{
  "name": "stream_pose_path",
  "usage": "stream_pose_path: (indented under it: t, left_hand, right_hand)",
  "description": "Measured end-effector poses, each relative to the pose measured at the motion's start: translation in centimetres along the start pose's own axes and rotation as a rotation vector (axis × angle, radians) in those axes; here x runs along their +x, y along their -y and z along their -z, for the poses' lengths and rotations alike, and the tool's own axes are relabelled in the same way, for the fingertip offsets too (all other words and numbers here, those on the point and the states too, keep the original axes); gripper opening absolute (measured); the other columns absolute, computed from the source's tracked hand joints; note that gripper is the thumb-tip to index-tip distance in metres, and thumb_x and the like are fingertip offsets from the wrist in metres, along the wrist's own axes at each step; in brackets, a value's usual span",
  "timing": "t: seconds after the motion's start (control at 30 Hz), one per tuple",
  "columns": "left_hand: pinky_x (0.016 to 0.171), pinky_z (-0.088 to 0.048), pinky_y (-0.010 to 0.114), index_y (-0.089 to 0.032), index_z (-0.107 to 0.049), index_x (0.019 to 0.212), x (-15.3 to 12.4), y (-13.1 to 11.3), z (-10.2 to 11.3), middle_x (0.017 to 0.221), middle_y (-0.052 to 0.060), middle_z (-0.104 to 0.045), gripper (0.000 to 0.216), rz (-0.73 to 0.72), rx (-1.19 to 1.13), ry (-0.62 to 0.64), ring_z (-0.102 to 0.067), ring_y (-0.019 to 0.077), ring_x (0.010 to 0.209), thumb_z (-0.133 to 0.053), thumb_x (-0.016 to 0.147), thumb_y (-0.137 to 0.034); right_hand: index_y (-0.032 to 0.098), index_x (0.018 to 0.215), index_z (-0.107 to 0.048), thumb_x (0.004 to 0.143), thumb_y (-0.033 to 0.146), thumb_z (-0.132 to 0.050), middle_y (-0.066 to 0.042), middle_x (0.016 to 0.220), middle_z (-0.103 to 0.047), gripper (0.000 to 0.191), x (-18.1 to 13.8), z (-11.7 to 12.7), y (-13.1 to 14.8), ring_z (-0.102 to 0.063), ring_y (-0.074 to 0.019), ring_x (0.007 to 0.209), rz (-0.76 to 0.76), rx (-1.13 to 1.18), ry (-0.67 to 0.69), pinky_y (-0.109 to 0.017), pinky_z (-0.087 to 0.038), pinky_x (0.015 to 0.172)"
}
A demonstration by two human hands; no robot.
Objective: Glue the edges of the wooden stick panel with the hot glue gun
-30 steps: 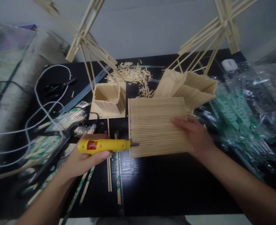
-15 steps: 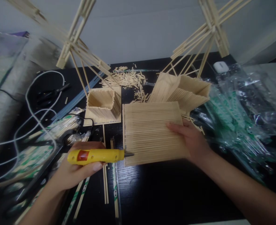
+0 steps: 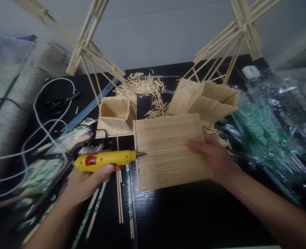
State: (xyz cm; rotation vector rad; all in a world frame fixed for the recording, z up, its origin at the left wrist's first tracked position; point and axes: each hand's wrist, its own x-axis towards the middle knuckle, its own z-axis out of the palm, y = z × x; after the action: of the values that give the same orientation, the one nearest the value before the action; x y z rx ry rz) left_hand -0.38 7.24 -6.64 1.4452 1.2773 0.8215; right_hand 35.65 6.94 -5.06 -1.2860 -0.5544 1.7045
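Note:
My left hand (image 3: pixel 90 180) is closed round a yellow hot glue gun (image 3: pixel 108 160), its metal nozzle pointing right. The nozzle tip lies over the left part of a flat panel (image 3: pixel 165 155) made of wooden sticks side by side; whether it touches I cannot tell. My right hand (image 3: pixel 215 155) grips the panel by its right side, thumb on top and fingers hidden beneath. Behind the panel stand a square stick-walled box on a base (image 3: pixel 116 112) at the left and a tilted stick-built box (image 3: pixel 215 98) at the right.
Cut stick pieces (image 3: pixel 145 84) lie heaped at the back. Wrapped chopsticks (image 3: pixel 131 207) and a white cable (image 3: pixel 42 128) lie at the left, near black-handled pliers (image 3: pixel 56 103). Green-printed plastic wrappers (image 3: pixel 264 121) pile up at the right. Stick frames (image 3: pixel 81 48) rise at the back.
The glue gun's nozzle has moved up along the panel's left part. The panel has tilted slightly, its left edge now lower. Both hands keep their hold.

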Motion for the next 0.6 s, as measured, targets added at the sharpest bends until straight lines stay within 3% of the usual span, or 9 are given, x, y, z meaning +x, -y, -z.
stream_pose_path:
  t: [0.3,0.6]
  left_hand:
    - [0.038,-0.054,0.023,-0.018,-0.092,0.082,0.5,-0.9,-0.7,0.07,0.009,-0.085,0.045,-0.043,-0.093,-0.104,-0.066,0.0164,0.043,-0.091,0.092,-0.062]
    - [0.039,-0.056,0.021,-0.02,-0.093,0.082,0.6,-0.7,-1.1,0.073,0.008,-0.087,0.043,-0.048,-0.178,-0.164,-0.068,0.0149,0.044,-0.094,0.09,-0.062]
  right_hand:
    - [0.028,0.09,-0.091,0.075,0.046,-0.108,-0.005,0.095,-0.091,0.029,-0.5,0.2,-0.6,-0.087,-0.0303,0.09,0.028,-0.02,0.07,-0.04,-0.068,0.084]
    - [0.029,0.086,-0.092,0.072,0.052,-0.11,-0.005,0.09,-0.091,0.033,-0.5,-0.1,-0.4,-0.087,-0.0297,0.084,0.05,-0.063,0.095,-0.039,-0.069,0.078]
